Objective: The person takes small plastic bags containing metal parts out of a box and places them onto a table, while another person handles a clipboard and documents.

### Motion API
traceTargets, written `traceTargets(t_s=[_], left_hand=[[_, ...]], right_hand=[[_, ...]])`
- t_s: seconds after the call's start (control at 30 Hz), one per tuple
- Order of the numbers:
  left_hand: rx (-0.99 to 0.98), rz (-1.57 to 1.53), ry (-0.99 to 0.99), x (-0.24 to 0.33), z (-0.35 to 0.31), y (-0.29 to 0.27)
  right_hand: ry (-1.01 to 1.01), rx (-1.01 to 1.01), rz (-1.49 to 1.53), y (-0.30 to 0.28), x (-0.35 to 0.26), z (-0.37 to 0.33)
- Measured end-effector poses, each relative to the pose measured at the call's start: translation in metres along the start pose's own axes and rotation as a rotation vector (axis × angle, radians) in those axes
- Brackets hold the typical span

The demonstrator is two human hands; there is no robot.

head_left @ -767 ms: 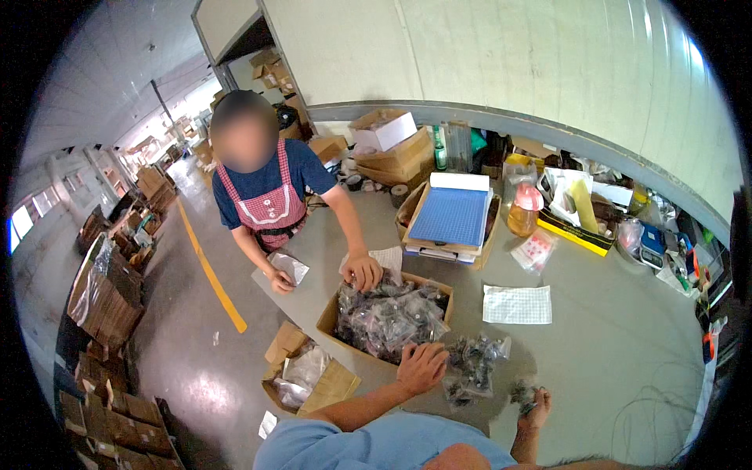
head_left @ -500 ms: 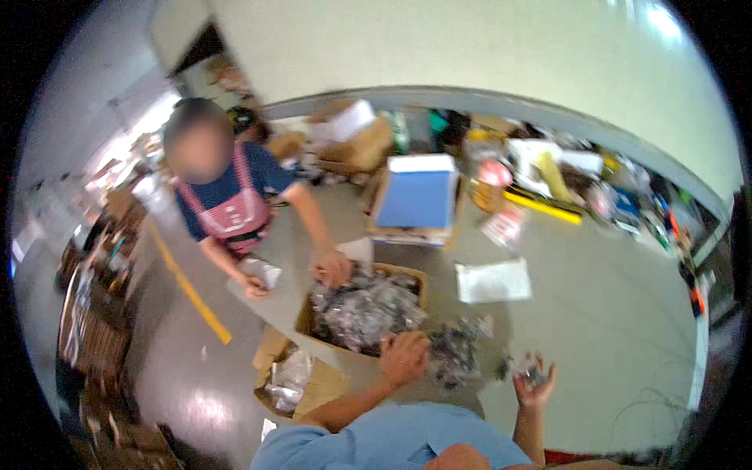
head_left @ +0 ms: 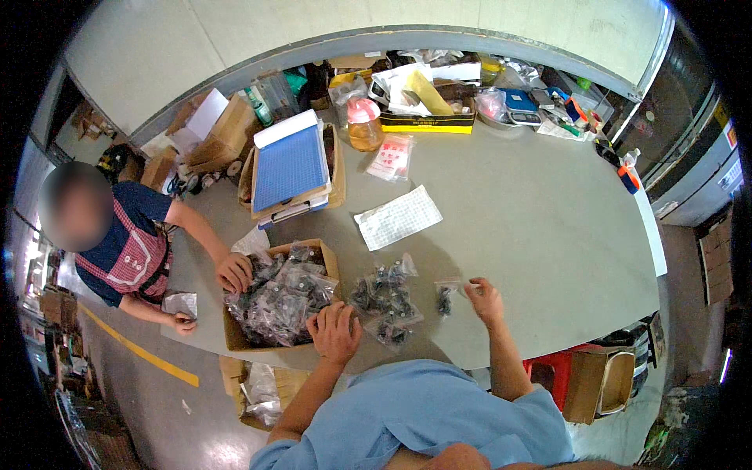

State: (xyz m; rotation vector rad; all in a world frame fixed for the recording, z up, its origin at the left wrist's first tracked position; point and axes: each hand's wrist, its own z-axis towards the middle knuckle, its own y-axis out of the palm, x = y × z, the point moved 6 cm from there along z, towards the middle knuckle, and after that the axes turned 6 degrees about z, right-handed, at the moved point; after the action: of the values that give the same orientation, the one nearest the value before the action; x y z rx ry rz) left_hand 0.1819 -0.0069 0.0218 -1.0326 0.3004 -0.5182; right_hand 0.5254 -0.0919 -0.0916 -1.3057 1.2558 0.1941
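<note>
A cardboard box (head_left: 335, 266) stands left of centre, heaped with clear plastic bags (head_left: 286, 301) of small dark parts. My left hand (head_left: 335, 332) lies at its near right corner, fingers stretched forward and holding nothing. Beside it on the table is a small pile of similar bags (head_left: 385, 298). One separate bag of dark parts (head_left: 445, 300) lies right of this pile. My right hand (head_left: 485, 301) is just beyond that bag's right side, fingers loosely bent and apart, with nothing visible in them. Whether its fingertips touch the bag's edge is unclear.
At the left, a co-worker's hand (head_left: 234, 272) reaches onto the box; the other (head_left: 183, 323) is by a silvery packet (head_left: 181, 305). A white sheet (head_left: 398, 217), blue clipboard (head_left: 290, 166) and jar (head_left: 363, 125) are farther back. An open carton (head_left: 294, 385) sits below the table's near edge.
The view has swung right, shifting the scene leftward. My right hand, earlier raised with something clear in it, is now lower beside the single bag. My left hand stays near the box corner.
</note>
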Motion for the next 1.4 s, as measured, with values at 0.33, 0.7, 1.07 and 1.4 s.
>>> traceTargets(t_s=[0.33, 0.7, 1.07, 1.4], left_hand=[[-0.019, -0.015, -0.012, -0.004, -0.001, -0.001], [0.029, -0.012, -0.01, -0.003, 0.0, 0.001], [0.053, -0.024, -0.031, -0.008, -0.003, 0.004], [0.081, -0.037, -0.017, -0.007, -0.003, 0.001]], right_hand=[[-0.242, -0.255, -0.113, 0.046, -0.028, 0.024], [-0.571, -0.433, -0.201, 0.107, -0.097, 0.03], [-0.498, -0.337, -0.217, 0.143, -0.084, 0.047], [-0.36, 0.204, -0.292, 0.023, -0.071, 0.099]])
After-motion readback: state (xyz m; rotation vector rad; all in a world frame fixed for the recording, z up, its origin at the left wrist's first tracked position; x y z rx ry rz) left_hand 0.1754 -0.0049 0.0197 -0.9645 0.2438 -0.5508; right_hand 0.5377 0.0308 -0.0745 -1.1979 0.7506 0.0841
